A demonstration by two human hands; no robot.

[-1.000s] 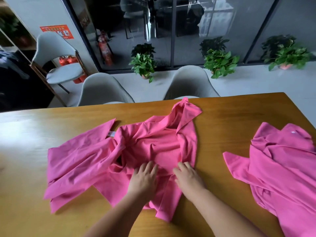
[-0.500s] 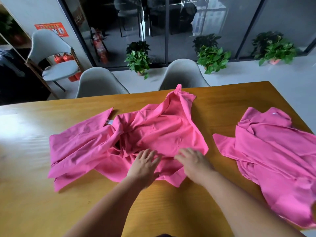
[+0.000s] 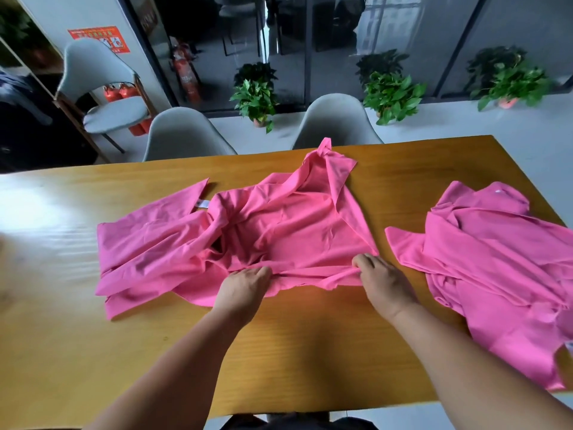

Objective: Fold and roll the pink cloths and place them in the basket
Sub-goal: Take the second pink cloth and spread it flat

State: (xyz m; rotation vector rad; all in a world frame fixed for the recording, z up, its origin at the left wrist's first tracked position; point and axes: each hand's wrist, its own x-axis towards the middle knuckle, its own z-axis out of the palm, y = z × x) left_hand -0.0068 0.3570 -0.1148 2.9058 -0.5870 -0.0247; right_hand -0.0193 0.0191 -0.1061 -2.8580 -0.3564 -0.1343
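In the middle of the long wooden table (image 3: 310,352) lies the crumpled pink cloth (image 3: 294,225). The left hand (image 3: 245,283) and right hand (image 3: 381,280) now each pinch its near hem with curled fingers. A second ago they lay flat and close together on the fabric; they have since drawn apart, pulling that edge taut and straighter. I judge this the spreading-out before a first fold. No basket is in view. A second rumpled pink cloth (image 3: 496,259) waits at the right. The small white tag (image 3: 202,204) and the red wall poster (image 3: 99,38) are too blurred to read.
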